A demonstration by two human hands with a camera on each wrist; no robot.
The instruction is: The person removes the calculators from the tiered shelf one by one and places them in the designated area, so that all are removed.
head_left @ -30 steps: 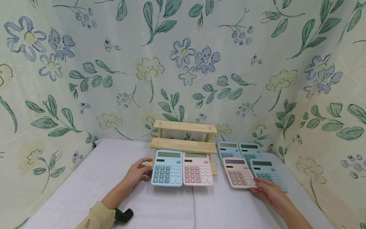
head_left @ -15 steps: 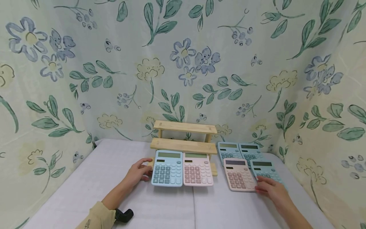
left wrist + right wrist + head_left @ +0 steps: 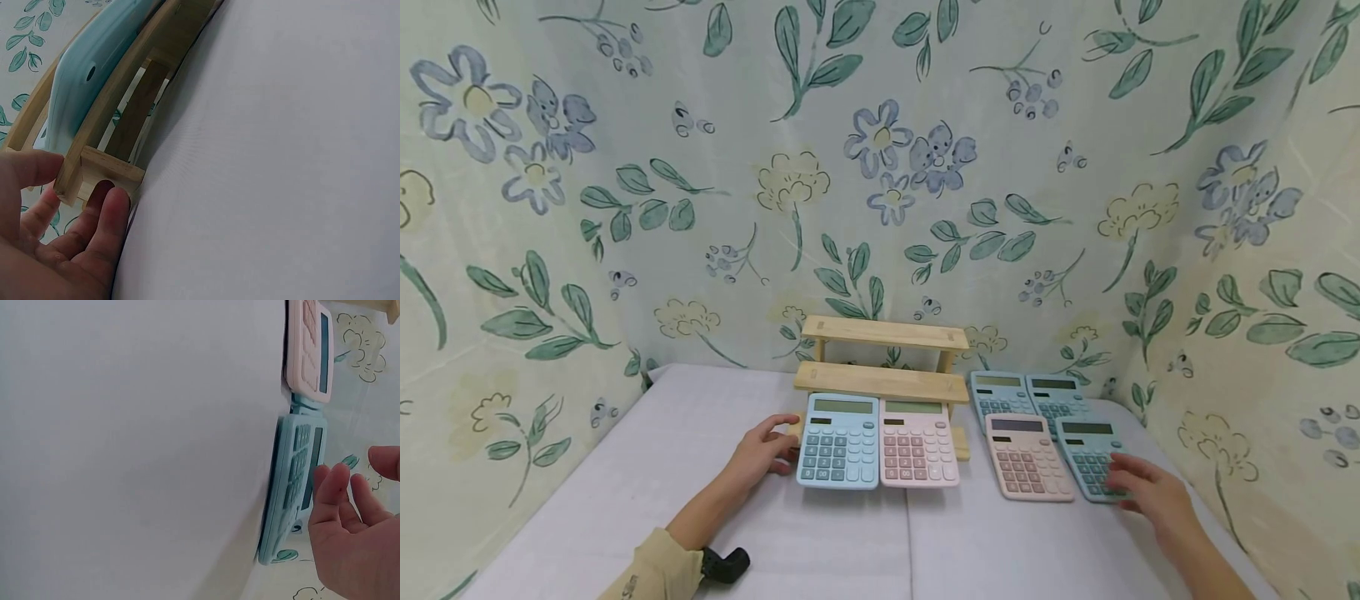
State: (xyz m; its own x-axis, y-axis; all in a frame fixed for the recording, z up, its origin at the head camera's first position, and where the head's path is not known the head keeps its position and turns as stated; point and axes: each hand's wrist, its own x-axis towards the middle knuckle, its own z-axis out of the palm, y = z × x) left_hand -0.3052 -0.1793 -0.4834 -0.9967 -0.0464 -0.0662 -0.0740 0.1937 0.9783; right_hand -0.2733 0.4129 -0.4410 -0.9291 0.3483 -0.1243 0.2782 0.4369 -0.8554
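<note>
Taking the wooden step stand as the dial's centre in the head view, the left hand is at eight o'clock, its thumb and fingers gripping the lowest step's end. A light-blue calculator and a pink calculator lean side by side on the stand at six o'clock; how their lower edges are supported is hard to tell. Toward four o'clock on the bench, a pale-pink calculator lies just beside a teal calculator, with two more blue calculators behind them at three o'clock. The right hand is at the teal one's right side, fingers loosely bent and thumb apart, holding nothing; whether its fingertips touch the keys is unclear.

A tug from the left hand could rock the stand and send the leaning pair sliding toward six o'clock. A sideways nudge from the right fingers could push the teal calculator into its pale-pink neighbour, since their edges are so close, and a clumsy pinch might press keys.

Half a second ago the right fingers were at the pale-pink calculator's lower right edge; now they are away from it, farther toward three o'clock, uncovering more teal keys. The left hand, stand and leaning pair look unchanged.
</note>
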